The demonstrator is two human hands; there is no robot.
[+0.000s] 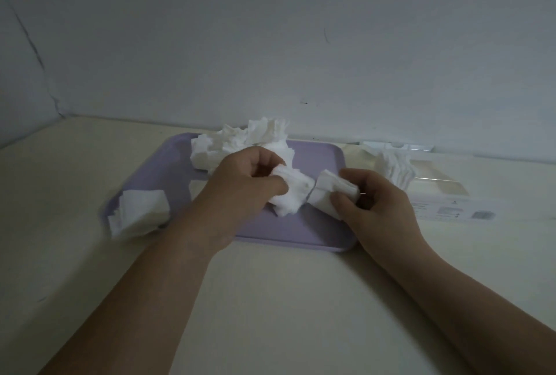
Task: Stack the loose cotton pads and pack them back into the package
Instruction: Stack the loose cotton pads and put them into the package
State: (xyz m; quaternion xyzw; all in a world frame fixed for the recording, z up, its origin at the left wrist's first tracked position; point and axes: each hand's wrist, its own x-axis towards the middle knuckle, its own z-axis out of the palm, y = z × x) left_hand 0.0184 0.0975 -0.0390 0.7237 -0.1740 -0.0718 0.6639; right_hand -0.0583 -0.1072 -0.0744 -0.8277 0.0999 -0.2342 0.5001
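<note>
Over the middle of a lilac tray [319, 158], my left hand [240, 182] grips a small bunch of white cotton pads [290, 194]. Just to its right, my right hand [376, 203] pinches a second small stack of pads [329, 188]. The two bunches nearly touch. A large loose heap of pads [240, 141] lies at the tray's far edge. Another untidy pile [138, 215] sits on the tray's near-left corner. The clear plastic package [436, 191] lies right of the tray, with several pads [397, 168] standing in its open left end.
The tray and package rest on a cream tabletop [270, 299] that meets a pale wall [270, 43] just behind them. The table's left edge runs along the frame's left side.
</note>
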